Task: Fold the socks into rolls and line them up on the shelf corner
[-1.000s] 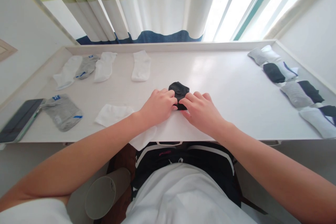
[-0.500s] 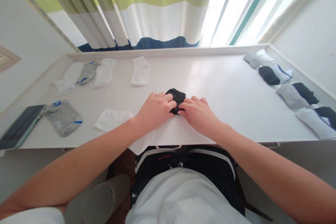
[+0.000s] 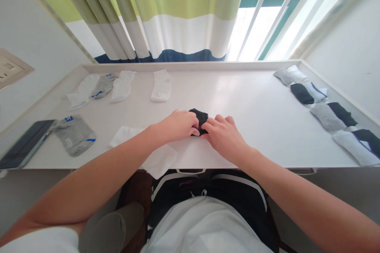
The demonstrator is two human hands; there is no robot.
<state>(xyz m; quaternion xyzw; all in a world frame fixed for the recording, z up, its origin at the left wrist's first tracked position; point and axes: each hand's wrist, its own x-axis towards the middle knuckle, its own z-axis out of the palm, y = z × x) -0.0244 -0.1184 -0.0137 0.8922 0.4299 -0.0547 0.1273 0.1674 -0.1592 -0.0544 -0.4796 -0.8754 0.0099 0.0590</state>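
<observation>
A small bundled black sock [image 3: 200, 116] lies on the white table [image 3: 252, 106] near its front middle. My left hand [image 3: 178, 125] grips the sock's left side with curled fingers. My right hand [image 3: 222, 136] pinches its right side, fingers bent over it. Most of the sock is hidden between my fingers. A flat white sock [image 3: 154, 158] lies under my left forearm and hangs over the table's front edge.
Loose white and grey socks [image 3: 103, 86] lie at the back left, a grey sock [image 3: 75, 134] and a phone [image 3: 25, 142] at the front left. Folded sock bundles [image 3: 326, 106] line the right edge. A curtain [image 3: 178, 12] hangs behind the table.
Both hands have stayed on the black sock and closed tighter over it, so less of it shows. The camera has tilted slightly upward.
</observation>
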